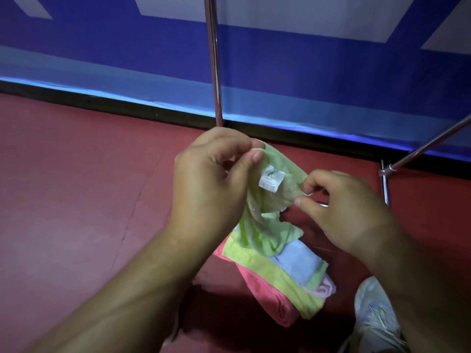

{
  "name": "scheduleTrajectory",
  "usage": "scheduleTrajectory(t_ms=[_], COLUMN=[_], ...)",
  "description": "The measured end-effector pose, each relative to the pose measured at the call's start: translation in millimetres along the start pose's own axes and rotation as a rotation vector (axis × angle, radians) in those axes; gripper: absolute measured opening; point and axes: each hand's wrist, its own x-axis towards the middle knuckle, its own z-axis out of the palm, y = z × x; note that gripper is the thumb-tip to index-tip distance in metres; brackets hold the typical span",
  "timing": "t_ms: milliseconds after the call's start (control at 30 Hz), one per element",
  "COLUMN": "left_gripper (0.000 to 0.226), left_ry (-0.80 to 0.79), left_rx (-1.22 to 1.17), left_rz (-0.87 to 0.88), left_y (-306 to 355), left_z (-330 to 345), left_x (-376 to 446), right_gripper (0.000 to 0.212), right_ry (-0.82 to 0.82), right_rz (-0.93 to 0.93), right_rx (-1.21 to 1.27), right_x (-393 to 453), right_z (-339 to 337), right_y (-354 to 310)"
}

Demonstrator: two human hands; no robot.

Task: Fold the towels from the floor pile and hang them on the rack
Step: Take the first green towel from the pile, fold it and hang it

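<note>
Red floor [76, 200] runs up to a blue wall panel [102, 59]; a shoe [374, 314] shows at lower right. Rack [214, 59]: one chrome upright rises directly beyond my hands, a second bar slants in from the right edge. No hanging rail in view.

Floor pile [288, 276] lies below and between my forearms: pink, yellow-green, light blue and pale pink towels, stacked unevenly.

Green towel [270, 225] hangs lifted above the pile, its lower end touching or just clear of it; I cannot tell which. A white label [271, 180] sits near the top edge.

Left hand [216, 179]: thumb and forefinger pinch the upper left corner of the towel. Right hand [341, 202]: fingers curled, pinching the top edge at the right, slightly lower than the left.

Key relation: the held edge runs from upper left down to the right between the two pinches, slack and bunched, with the cloth's long axis hanging down toward me. Judgement: the hands need to draw apart along that edge to pull it taut before any fold. Left hand is nearer the upright.
</note>
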Motion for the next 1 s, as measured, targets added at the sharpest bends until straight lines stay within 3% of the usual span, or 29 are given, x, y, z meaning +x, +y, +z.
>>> scheduleTrajectory(t_ms=[167,333,467,567,667,833,1000], left_gripper=[0.016,0.012,0.013,0.014,0.015,0.026,0.023], left_ry=[0.028,0.081,0.076,0.102,0.106,0.108,-0.037], left_rx=[0.052,0.167,0.185,0.178,0.195,0.075,-0.059], left_rz=[0.019,0.005,0.031,0.018,0.004,-0.121,-0.217], left_y=[-5,-15,-15,-17,-21,-21,-13], left_z=[-5,-11,-12,-14,-16,-15,-10], left_x=[4,7,8,11,13,13,16], right_gripper=[0.017,0.027,0.018,0.006,0.028,0.024,0.046], right_ry=[0.145,0.094,0.174,0.264,0.27,0.388,0.474], right_rz=[-0.037,-0.068,-0.035,-0.016,-0.036,0.021,0.014], right_rx=[0.022,0.078,-0.008,0.078,0.106,0.423,0.707], right_x=[0,2,3,2,-1,7,7], right_z=[-3,-5,-7,-14,-19,-22,-27], right_y=[-7,-6,-3,-6,-8,-5,-9])
